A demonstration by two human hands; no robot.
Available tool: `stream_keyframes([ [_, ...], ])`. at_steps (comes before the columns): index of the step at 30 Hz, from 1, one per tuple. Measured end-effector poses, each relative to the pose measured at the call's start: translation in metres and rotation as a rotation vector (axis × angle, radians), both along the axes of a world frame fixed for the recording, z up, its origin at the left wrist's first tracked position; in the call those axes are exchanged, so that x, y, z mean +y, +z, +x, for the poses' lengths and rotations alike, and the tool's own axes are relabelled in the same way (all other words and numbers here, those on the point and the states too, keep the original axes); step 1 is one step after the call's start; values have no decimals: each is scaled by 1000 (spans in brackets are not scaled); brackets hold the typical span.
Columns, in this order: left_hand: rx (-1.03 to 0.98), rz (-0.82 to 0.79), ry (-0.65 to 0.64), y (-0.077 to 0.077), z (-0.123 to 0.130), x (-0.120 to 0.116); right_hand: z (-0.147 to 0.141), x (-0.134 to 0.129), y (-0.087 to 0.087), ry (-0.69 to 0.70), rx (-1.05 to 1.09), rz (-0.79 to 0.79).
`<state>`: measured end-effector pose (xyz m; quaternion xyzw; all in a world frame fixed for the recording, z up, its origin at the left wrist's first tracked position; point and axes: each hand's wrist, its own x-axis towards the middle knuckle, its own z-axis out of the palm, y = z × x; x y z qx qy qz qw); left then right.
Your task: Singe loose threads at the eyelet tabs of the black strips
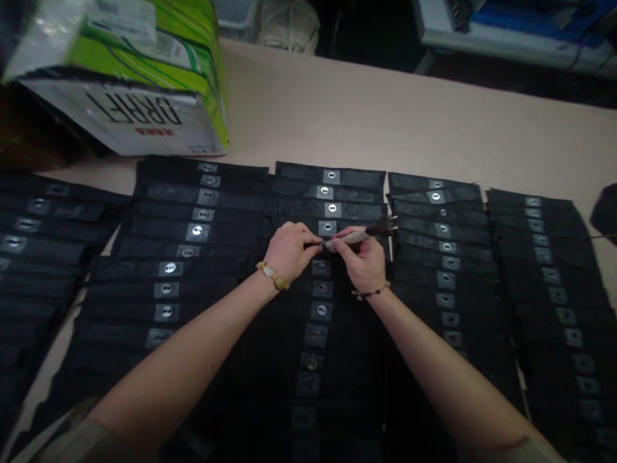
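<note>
Black fabric strips [328, 173] lie overlapped in several long columns, each strip carrying a grey rectangular patch with a small metal-ringed hole. My right hand [360, 263] grips a cream-handled pen-like tool [351, 238] with a black pronged plug [384, 226] at its rear end. Its tip points left, to the fingertips of my left hand [290, 251]. Those fingers pinch together just above the central column, and whatever lies between them is hidden. Both wrists wear thin bracelets.
The strips cover the front of a beige table [385, 109]. A tilted green-and-white printed box [130, 90] stands at the far left. A white bundle [288, 24] and a blue-and-white shelf [511, 29] lie beyond the table. A dark object [605, 212] with a thin wire is at the right edge.
</note>
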<state>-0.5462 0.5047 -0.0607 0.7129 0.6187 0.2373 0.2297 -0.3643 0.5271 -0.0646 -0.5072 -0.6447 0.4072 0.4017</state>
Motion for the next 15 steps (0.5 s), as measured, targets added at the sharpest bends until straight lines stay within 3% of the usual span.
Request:
stream_keyframes([
  [6,-46,-55,-10,1,1,2,-11,1,7,37,-174,23],
  [11,-192,-102,117,2,-1,1,-17,9,16,228,-475,191],
  [15,-265,-117,41,1,-7,2,-22,15,34,346,-597,178],
])
